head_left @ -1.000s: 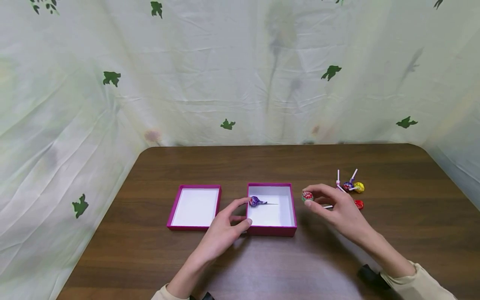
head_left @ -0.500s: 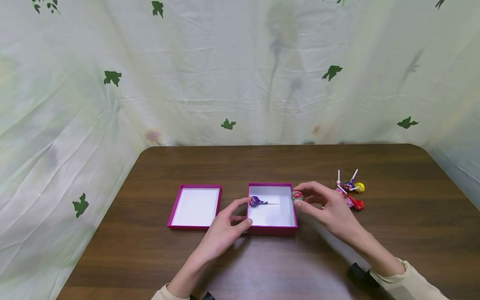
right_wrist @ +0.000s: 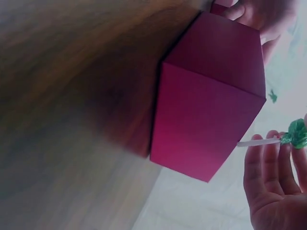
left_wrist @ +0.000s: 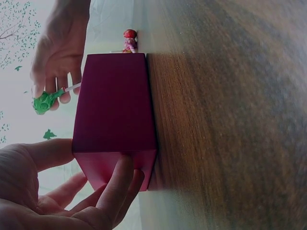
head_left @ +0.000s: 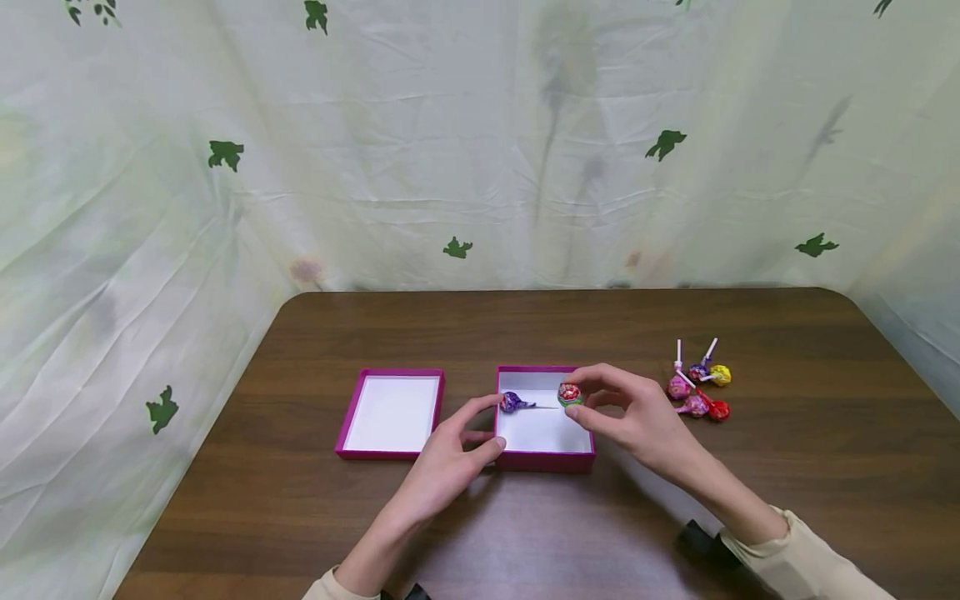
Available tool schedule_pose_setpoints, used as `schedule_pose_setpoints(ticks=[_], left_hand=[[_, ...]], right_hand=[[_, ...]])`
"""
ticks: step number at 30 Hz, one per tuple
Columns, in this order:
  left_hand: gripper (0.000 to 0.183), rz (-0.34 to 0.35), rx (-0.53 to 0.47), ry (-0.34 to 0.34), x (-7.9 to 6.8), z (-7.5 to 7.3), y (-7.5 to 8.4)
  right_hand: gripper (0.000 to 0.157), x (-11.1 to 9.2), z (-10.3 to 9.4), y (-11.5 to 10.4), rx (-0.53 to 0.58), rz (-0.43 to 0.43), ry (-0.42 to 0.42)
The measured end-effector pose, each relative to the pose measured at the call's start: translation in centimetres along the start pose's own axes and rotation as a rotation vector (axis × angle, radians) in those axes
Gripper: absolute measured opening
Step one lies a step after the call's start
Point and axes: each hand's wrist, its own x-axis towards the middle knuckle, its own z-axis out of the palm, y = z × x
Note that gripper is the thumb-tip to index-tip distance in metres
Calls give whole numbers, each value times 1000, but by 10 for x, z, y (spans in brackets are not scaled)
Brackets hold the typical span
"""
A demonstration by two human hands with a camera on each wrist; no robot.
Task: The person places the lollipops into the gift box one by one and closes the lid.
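Note:
An open magenta box [head_left: 543,461] with a white inside stands on the table. My left hand [head_left: 453,457] holds it at its left wall, thumb near the front corner and fingers against the side [left_wrist: 91,191]. In the box lies a purple-blue lollipop [head_left: 510,402], its head by the left wall near my index fingertip. Over the right part of the box, my right hand [head_left: 637,417] pinches a red-and-green lollipop [head_left: 570,394] by its wrapped head. The white stick [right_wrist: 259,142] of this lollipop slants down toward the box in the right wrist view.
A matching magenta lid [head_left: 390,455], white inside up, lies left of the box. To the right is a loose cluster of several lollipops, among them a yellow one [head_left: 721,375], a red one [head_left: 718,410] and a pink one [head_left: 678,386]. A patterned curtain [head_left: 360,167] hangs behind the table.
My right hand has carried the red-and-green lollipop leftward from beside the box to above its right part, uncovering the lollipop cluster. The left hand, box and purple-blue lollipop look unmoved.

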Motion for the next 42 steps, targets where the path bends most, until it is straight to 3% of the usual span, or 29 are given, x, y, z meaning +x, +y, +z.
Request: schedule_pose_setpoints(ticks=[10,22,31,42], left_hand=[[50,1,7,-5,1,1,-2],[49,11,-11,-12,1,1,-3],[49,3,-20,-9,0,0,-2],[50,3,-42,-15,-1,0,-3]], right_hand=[[23,13,13,-7,1,22,-27],[25,28,33,-2,-111,79,-83],[20,40,41,3,-196,111,-185],[19,53,49,4,-379,154,-316]])
